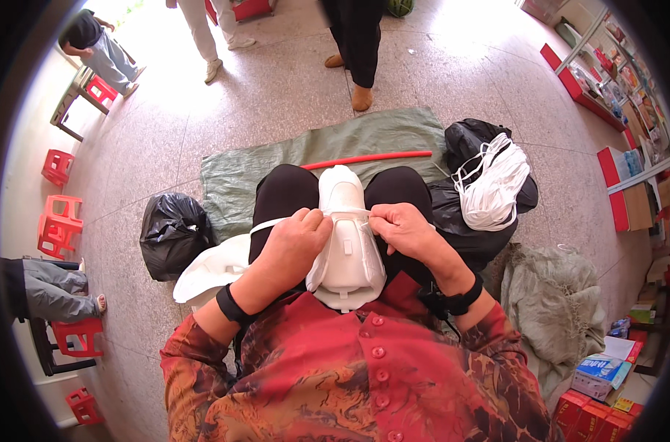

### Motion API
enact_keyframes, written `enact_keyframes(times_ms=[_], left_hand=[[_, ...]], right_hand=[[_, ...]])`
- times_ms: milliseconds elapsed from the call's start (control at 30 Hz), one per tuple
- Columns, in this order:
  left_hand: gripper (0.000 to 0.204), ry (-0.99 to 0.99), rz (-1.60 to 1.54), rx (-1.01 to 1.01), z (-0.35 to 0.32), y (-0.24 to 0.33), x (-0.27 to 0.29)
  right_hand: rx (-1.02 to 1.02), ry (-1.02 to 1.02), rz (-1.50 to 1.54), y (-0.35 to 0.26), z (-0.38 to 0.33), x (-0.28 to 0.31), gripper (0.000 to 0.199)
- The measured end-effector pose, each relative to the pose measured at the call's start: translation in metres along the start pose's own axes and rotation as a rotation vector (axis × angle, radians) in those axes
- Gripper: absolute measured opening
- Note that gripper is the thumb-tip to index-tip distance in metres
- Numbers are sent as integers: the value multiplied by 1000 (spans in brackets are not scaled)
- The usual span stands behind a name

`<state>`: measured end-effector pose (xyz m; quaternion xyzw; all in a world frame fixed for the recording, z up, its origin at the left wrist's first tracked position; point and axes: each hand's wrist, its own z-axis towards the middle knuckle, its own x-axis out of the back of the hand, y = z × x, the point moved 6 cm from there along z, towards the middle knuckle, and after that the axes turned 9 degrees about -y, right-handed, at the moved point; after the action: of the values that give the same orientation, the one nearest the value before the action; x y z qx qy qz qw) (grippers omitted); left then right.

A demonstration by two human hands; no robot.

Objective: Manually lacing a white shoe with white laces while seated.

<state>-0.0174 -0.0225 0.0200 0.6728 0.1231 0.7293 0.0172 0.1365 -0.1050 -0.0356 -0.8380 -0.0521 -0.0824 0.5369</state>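
Observation:
A white shoe rests between my knees, its rounded toe pointing away from me. A white shoelace runs across the shoe behind the toe. My left hand is closed, pinching the lace at the shoe's left side, and a loose white end shows beyond its knuckles. My right hand is closed on the lace at the right side, fingertips close to the shoe. Another white piece, perhaps a second shoe, lies by my left thigh, partly covered by my arm.
A bundle of white laces lies on black bags at my right. A red rod crosses a green woven sheet ahead. Left stands a black bag; right, a crumpled sack. Several people and red stools are around.

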Motion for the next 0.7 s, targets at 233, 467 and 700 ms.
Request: enact_keyframes(times_ms=[233,467,700], left_hand=[[19,25,-36,17,6,-6,-1],[14,70,-44,62,-7,-11,4],[10,312,-445,156,-14,-18,-24]], right_hand=[[352,311,-384,-19,-1,-1,14],[467,298,-393,-32,-13,-24,12],[497,272,-391,-28,-28,-34,16]])
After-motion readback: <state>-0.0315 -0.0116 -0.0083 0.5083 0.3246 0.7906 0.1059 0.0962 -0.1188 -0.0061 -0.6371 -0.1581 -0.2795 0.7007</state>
